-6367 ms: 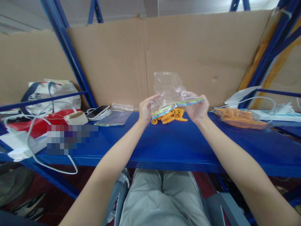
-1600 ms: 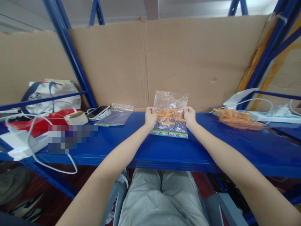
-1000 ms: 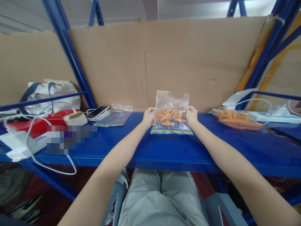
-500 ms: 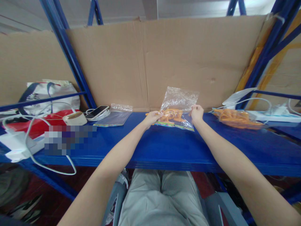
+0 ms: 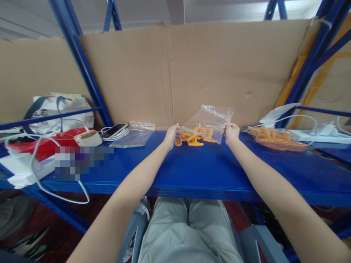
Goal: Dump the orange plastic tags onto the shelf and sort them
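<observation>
A clear plastic zip bag (image 5: pixel 210 120) with a colourful printed edge is held tilted above the blue shelf (image 5: pixel 192 171), between both hands. My left hand (image 5: pixel 171 136) pinches its left end, where the printed edge is. My right hand (image 5: pixel 231 132) grips its right corner. Several small orange plastic pieces (image 5: pixel 195 137) lie partly under and partly out of the bag's left end, on the shelf by my left hand.
A second clear bag of orange pieces (image 5: pixel 275 138) lies to the right, near white cables and a power strip (image 5: pixel 318 134). At the left lie a flat empty bag (image 5: pixel 135 136), a phone (image 5: pixel 113 129), a white tote bag (image 5: pixel 59 109) and a charger (image 5: pixel 22 166). Cardboard (image 5: pixel 175 69) backs the shelf.
The bag was turned from lying flat with the printed edge towards me to tilted with that edge at the left. Orange pieces now lie on the shelf outside it.
</observation>
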A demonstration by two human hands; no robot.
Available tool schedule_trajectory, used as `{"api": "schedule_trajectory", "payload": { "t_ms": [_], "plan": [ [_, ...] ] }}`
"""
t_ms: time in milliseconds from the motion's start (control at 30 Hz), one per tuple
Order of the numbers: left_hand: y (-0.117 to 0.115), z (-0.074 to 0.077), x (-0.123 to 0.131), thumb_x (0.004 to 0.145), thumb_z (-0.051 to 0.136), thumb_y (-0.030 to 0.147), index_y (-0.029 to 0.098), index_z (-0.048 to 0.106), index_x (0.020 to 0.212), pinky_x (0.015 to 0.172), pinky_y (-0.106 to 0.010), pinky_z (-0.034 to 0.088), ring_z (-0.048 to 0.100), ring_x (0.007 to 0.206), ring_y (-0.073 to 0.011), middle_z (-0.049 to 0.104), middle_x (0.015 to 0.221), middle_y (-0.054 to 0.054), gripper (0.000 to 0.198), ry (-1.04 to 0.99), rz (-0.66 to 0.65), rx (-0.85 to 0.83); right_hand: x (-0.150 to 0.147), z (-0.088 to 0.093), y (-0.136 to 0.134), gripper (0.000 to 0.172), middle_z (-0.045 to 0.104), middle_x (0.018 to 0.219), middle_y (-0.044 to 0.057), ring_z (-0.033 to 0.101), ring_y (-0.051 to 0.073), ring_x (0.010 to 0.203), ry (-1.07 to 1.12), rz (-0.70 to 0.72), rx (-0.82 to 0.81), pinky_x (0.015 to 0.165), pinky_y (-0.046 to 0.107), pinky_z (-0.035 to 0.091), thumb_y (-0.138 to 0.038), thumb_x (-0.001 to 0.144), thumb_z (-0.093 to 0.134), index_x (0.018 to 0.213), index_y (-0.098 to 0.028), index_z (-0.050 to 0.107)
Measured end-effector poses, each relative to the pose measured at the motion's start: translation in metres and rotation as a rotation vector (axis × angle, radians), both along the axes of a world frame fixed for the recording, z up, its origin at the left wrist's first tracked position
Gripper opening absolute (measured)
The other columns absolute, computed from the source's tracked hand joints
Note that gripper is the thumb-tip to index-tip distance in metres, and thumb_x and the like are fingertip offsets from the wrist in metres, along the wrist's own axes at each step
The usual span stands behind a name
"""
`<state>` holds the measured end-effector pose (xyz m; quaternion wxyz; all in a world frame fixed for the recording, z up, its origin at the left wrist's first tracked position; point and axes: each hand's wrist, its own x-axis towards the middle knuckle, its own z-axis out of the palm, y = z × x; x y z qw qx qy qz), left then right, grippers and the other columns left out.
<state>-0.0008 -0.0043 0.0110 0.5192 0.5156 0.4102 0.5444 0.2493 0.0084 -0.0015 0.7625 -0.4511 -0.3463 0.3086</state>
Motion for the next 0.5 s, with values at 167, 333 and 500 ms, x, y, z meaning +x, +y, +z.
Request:
{"api": "schedule_trajectory", "payload": {
  "t_ms": [167,333,500],
  "plan": [
    [-0.006,-0.005,0.006,0.093,0.042,0.073,0.017,0.058,0.085,0.041,-0.021,0.042,0.056,0.041,-0.0115,0.069,0.061,-0.004,0.059,0.096,-0.267,-0.084,-0.018,0.006,-0.014,0.026,0.059,0.059,-0.005,0.057,0.007,0.046,0.086,0.147,-0.038,0.047,0.015,0.048,-0.009,0.096,0.044,0.073,-0.021,0.046],
    [-0.009,-0.012,0.015,0.096,0.06,0.045,0.014,0.061,0.075,0.044,-0.018,0.043,0.056,0.042,-0.0076,0.07,0.062,-0.004,0.037,0.214,-0.341,-0.046,-0.039,0.01,-0.026,0.024,0.062,0.062,-0.005,0.064,0.009,0.053,0.106,0.252,-0.081,0.051,0.017,0.05,-0.004,0.092,0.046,0.075,-0.02,0.048],
    [-0.006,-0.011,0.015,0.096,0.059,0.025,0.014,0.057,0.065,0.044,-0.018,0.042,0.054,0.04,-0.0074,0.065,0.054,-0.002,0.033,0.213,-0.291,-0.05,-0.04,0.016,-0.029,0.028,0.058,0.059,-0.005,0.053,0.006,0.046,0.157,0.17,-0.11,0.043,0.015,0.04,-0.005,0.092,0.043,0.068,-0.02,0.047]
  ]
}}
